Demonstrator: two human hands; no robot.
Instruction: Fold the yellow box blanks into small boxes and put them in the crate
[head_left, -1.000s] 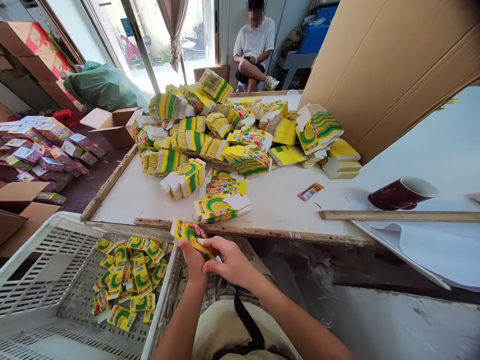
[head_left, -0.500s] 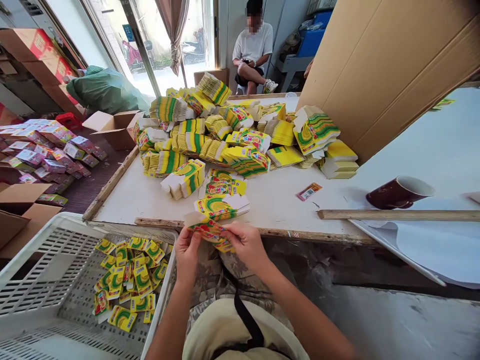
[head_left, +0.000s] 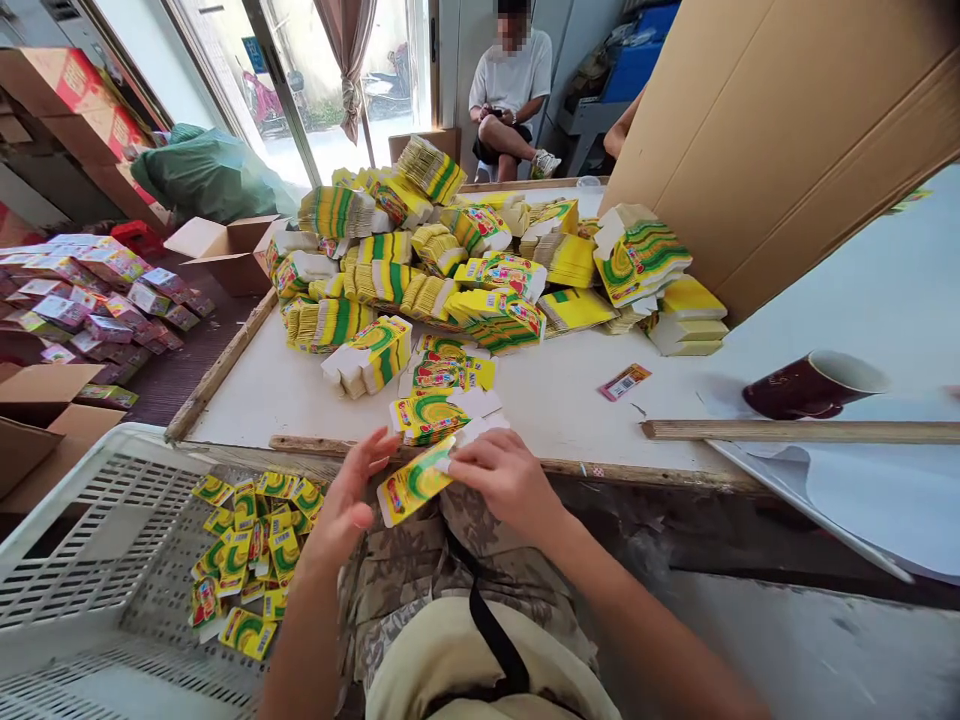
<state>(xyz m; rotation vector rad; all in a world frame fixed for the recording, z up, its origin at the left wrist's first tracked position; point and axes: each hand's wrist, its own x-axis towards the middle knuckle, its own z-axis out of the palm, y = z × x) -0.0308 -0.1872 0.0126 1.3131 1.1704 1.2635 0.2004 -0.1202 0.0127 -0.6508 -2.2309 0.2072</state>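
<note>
My right hand point(head_left: 499, 480) grips one end of a yellow and green carton point(head_left: 414, 484) just in front of the table's front edge. To its left, my left hand point(head_left: 346, 500) is open, its fingers spread apart from the carton. Beyond the hands, a small stack of flat cartons point(head_left: 429, 414) lies at the edge, with more flat cartons point(head_left: 450, 370) behind it. A bundle of cartons point(head_left: 371, 355) rests to the left. Several more bundles form a large pile point(head_left: 390, 270) at the back of the white table point(head_left: 559, 410).
A white crate point(head_left: 90, 525) at lower left holds several small yellow boxes point(head_left: 283, 550). On the right are a dark mug point(head_left: 787, 388), a wooden strip point(head_left: 795, 431) and a tall cardboard sheet point(head_left: 757, 130). A seated person point(head_left: 514, 85) is beyond the table.
My left hand has let go of the carton, opened and moved left. The carton now shows as a longer piece, tilted, in my right hand.
</note>
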